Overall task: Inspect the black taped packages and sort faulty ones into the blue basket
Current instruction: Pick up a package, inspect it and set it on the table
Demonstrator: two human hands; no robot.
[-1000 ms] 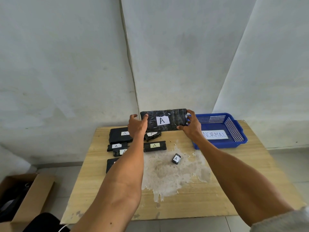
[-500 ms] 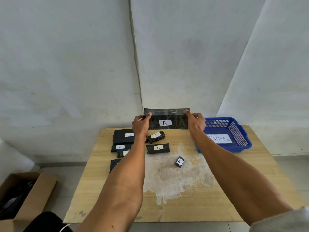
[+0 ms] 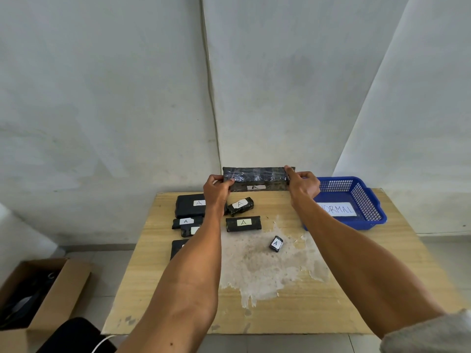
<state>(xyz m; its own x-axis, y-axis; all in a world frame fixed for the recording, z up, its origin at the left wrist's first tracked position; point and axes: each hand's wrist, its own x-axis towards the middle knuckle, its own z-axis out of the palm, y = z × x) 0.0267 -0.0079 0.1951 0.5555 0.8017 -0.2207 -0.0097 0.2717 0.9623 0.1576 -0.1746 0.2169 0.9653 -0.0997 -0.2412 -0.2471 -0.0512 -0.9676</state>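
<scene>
Inspection is the step in hand: left hand (image 3: 216,188) and right hand (image 3: 303,184) each keep a clenched grip on one end of the long black package (image 3: 257,175), raised over the tabletop's (image 3: 331,301) far edge. Next, judge it; if faulty, carry it right into the blue basket (image 3: 367,200).

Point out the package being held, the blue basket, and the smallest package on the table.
Held package (image 3: 257,174): head view, on its shiny taped upper face between the hands.
Blue basket (image 3: 367,200): head view, on its mesh right wall.
Smallest package (image 3: 276,243): head view, on its white A label.
</scene>
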